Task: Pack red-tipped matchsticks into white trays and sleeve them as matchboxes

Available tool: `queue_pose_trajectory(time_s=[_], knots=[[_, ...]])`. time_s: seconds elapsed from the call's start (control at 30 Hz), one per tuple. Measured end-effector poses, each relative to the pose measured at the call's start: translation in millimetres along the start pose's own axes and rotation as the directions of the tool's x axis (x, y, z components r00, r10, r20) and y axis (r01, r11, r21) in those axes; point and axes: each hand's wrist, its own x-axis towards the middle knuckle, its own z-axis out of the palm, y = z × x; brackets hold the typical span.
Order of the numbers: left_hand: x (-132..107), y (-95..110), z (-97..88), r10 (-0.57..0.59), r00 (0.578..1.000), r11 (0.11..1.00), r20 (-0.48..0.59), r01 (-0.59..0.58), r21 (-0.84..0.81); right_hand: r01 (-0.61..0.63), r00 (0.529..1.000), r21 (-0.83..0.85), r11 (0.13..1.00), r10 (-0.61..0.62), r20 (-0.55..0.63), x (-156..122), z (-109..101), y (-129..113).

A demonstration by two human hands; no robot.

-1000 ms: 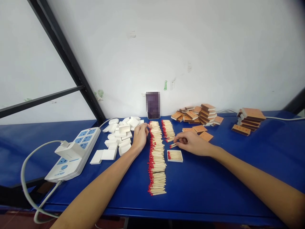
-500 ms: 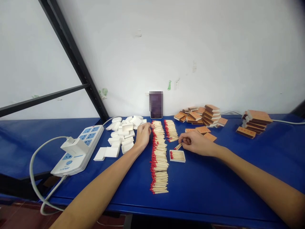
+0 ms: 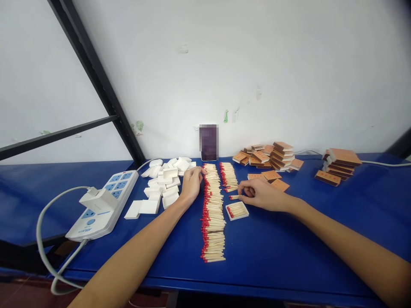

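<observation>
My right hand [image 3: 258, 194] is closed in a pinch on a few matches [image 3: 234, 197], their red heads pointing left. Just below it sits a small white matchbox tray [image 3: 246, 214] with several matches lying side by side in it. A short row of matches [image 3: 228, 175] lies beyond the pinched ones. My left hand [image 3: 192, 184] rests palm down at the far left end of a long row of matches [image 3: 215, 209]; its foremost finger reaches out to the red heads, and the other fingers are partly hidden.
Left of my left hand are piled white matchbox trays [image 3: 171, 182]. Orange matchbox sleeves [image 3: 282, 156] lie at the back right, with another stack [image 3: 343, 157] farther right. A power strip [image 3: 105, 205] with cables lies left. A dark-screened device [image 3: 209, 143] leans against the wall.
The matches in my right hand have shifted slightly left and now lie more level. The white tray has turned a little, and the matches inside sit tilted. My left hand stays by the row.
</observation>
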Motion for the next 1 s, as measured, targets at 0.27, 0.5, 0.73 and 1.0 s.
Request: queue_pose_trajectory(time_s=[0.27, 0.5, 0.73, 1.0], knots=[[0, -1, 0.2, -0.001, 1.000, 1.000, -0.001, 0.001, -0.008, -0.004, 1.000, 0.009, 1.000, 0.004, -0.016, 1, 2, 1], [0, 0, -0.4, -0.004, 1.000, 1.000, 0.005, 0.004, 0.008, 0.007, 1.000, 0.018, 1.000, -0.007, -0.024, 0, 2, 0], [0, -2, -0.6, 0.008, 1.000, 1.000, 0.009, -0.008, 0.012, 0.027, 0.999, 0.250, 0.968, -0.038, 0.038, -4, -1, -9], [-1, 1, 0.3, 0.015, 1.000, 1.000, 0.012, -0.015, 0.020, 0.001, 0.994, 0.292, 0.956, -0.033, 0.103, -5, -3, -13]])
